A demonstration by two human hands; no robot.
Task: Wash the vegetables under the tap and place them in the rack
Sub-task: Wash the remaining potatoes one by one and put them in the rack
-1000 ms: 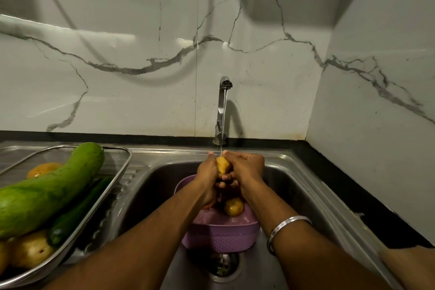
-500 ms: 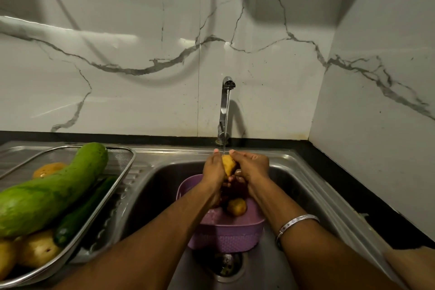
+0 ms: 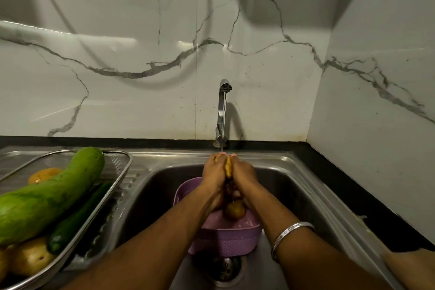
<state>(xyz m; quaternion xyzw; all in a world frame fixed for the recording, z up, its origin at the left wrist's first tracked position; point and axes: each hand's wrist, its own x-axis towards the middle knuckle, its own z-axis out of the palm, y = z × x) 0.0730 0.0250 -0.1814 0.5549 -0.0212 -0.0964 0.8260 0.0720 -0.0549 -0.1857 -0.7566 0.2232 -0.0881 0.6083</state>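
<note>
Rack (image 3: 122, 160) left of sink (image 3: 294, 186) (basket (image 3: 226, 240) in sink)

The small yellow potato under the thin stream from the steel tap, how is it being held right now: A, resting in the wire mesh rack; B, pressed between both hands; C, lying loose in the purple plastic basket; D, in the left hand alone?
B: the small yellow potato shows between the left hand and the right hand, above the purple plastic basket, under the steel tap.

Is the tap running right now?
On. A thin stream falls from the tap onto the potato pressed between both hands.
</note>
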